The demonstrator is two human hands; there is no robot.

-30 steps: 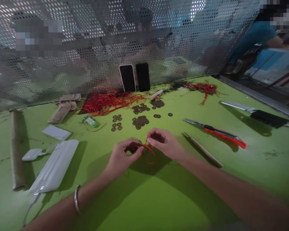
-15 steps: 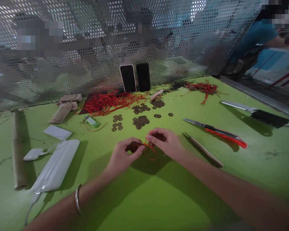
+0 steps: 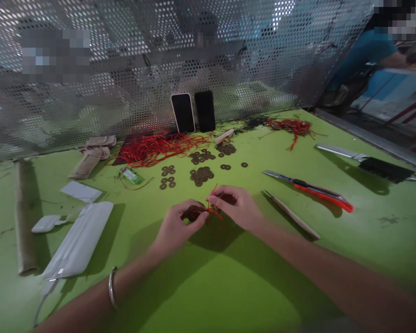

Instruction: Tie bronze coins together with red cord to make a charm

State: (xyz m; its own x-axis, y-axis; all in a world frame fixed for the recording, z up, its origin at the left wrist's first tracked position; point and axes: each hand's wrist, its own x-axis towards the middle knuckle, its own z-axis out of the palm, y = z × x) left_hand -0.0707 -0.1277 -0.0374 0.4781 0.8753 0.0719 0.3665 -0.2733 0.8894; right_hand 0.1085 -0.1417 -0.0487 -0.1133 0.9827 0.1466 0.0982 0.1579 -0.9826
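Above the green table, my left hand point(image 3: 180, 224) is closed around dark coins with centre holes point(image 3: 191, 214), bound with red cord; the fingers partly hide them. Close by on its right, my right hand point(image 3: 236, 206) pinches a strand of red cord point(image 3: 216, 212) between thumb and forefinger. One end of the cord sticks up over the fingertips and another trails to the right. Just beyond both hands lie a heap of holed coins point(image 3: 201, 175), a smaller group of coins point(image 3: 167, 182) and a single coin point(image 3: 244, 164).
Right of my hands lie a wooden-handled awl point(image 3: 294, 217), a red utility knife point(image 3: 308, 188) and a black brush point(image 3: 384, 169). A red cord pile point(image 3: 156, 148) and two phones point(image 3: 183, 113) are at the back. At left are a white power strip point(image 3: 83, 240) and a tube point(image 3: 25, 222).
My right hand's grip on the cord has shifted slightly, and a cord end now stands up higher above the fingertips. My left hand keeps its hold. The view has moved slightly.
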